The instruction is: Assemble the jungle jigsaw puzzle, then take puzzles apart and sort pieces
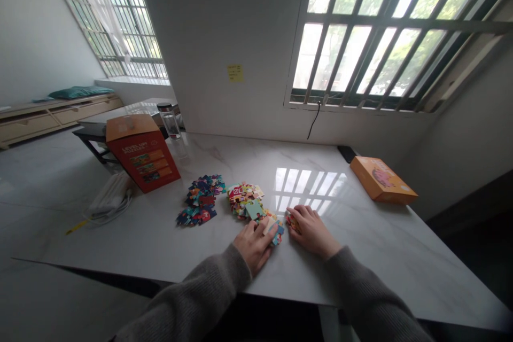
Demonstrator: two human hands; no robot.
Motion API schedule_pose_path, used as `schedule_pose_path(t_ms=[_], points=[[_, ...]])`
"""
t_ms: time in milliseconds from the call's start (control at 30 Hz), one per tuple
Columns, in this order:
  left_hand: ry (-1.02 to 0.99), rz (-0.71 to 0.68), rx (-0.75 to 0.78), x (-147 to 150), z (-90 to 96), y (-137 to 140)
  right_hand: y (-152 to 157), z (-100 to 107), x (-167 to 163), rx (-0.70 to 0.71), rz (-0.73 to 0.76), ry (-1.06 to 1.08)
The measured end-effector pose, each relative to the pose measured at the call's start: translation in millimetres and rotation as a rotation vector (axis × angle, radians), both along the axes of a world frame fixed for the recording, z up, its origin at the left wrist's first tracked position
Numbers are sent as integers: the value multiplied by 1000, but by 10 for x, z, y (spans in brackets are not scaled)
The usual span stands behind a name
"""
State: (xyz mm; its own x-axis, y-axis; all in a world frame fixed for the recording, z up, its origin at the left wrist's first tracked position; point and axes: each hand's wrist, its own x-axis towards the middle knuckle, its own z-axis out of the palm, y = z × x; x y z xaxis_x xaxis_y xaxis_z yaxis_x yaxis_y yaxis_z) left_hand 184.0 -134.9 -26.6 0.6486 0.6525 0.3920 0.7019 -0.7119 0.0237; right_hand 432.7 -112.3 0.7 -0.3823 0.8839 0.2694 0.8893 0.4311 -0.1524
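My left hand (253, 246) lies on the near end of a pile of light-coloured puzzle pieces (245, 195), its fingers stretched out and apart over pale and blue pieces. Just to the right, my right hand (311, 232) is cupped over a small cluster of red and orange puzzle pieces (293, 223), fingers bent round them; the palm hides part of the cluster. Left of the light pile, a separate heap of dark blue, teal and red puzzle pieces (202, 200) lies on the marbled white table (224, 262).
A red puzzle box (148, 157) stands at the table's left, with a glass bottle (171, 123) behind it. White cables and a power strip (110, 195) lie beside the box. An orange box (380, 179) and a dark flat object (346, 154) are at the right back.
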Motion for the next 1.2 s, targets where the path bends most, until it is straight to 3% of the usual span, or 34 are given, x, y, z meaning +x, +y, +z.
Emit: schedule_pose_path(t_ms=[200, 300, 400, 533, 700, 900, 1067, 1200], points=[[60, 0, -11, -68, 165, 103, -99, 161, 22, 73, 53, 60], [36, -7, 21, -212, 287, 307, -214, 252, -198, 140, 164, 55], [82, -45, 12, -328, 332, 606, -281, 263, -531, 119, 209, 33], [188, -124, -35, -368, 236, 908, -237, 203, -836, 81, 115, -43], [216, -96, 3, -389, 126, 984, -144, 174, -824, 98, 66, -117], [227, -25, 35, -513, 263, 988, 18, 193, -692, 128, -15, -139], [222, -24, 39, -298, 430, 969, 141, 203, -650, 132, -46, -154], [222, -31, 9, 64, 323, 983, 131, 192, -597, 131, -51, -93]])
